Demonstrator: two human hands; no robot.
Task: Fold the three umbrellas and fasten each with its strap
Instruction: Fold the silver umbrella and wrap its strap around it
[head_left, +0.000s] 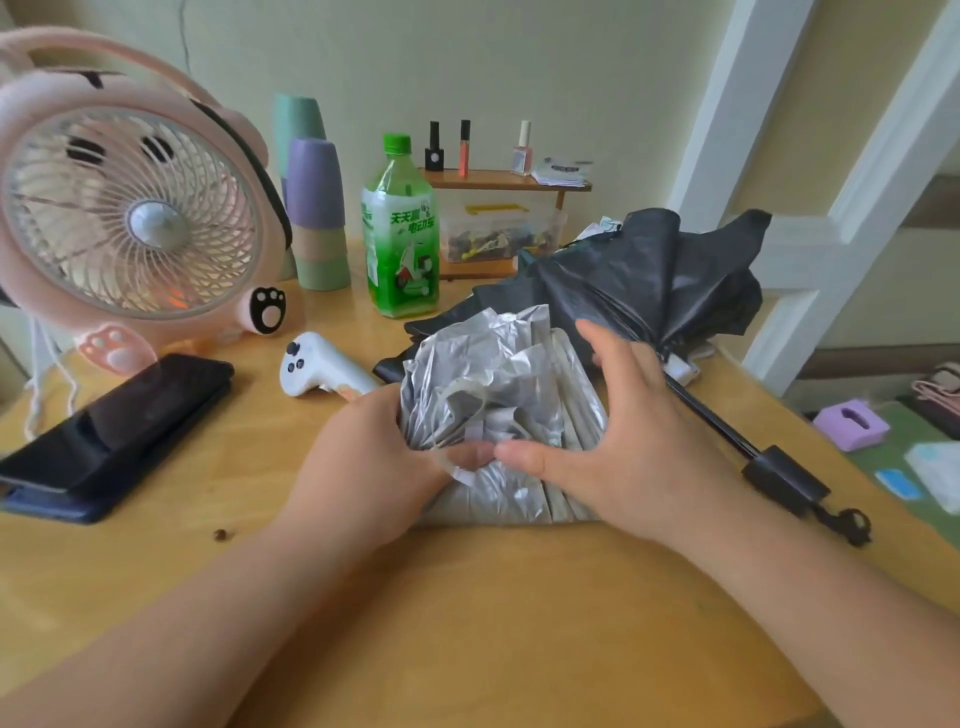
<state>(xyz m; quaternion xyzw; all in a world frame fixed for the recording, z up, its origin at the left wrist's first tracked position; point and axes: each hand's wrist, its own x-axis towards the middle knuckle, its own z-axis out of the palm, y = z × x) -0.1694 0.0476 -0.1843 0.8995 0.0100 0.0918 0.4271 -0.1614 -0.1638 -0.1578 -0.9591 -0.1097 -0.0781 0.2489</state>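
Okay, far left: one pink fan (135, 218) with paw-print feet stands on the tabletop (467, 623). One black phone (119, 431) lies flat in front of it. One white controller (317, 366) lies just right of the phone. Behind them are two stacks of cups (317, 208); the front stack is purple, pink and green. One green bottle (400, 234) stands upright beside the cups. Behind it, one small wooden shelf (498, 179) carries three little cosmetic bottles, with one clear box (498, 234) under it.

Two umbrellas are in view. The silver umbrella (498, 374) lies collapsed at the middle of the tabletop, its fabric still crumpled and loose. The left hand (374, 467) grips its left side, thumb laid over the fabric; its fingers are hidden behind the bundle. A pale strap (460, 473) end pokes out by that thumb. The right hand (634, 431) wraps the right side, fingers curved over the far edge and thumb pressing in, tip to tip with the left thumb.

The black umbrella (649, 275) lies behind and to the right, canopy unfolded and floppy. Its handle (784, 480) points toward the near right edge.
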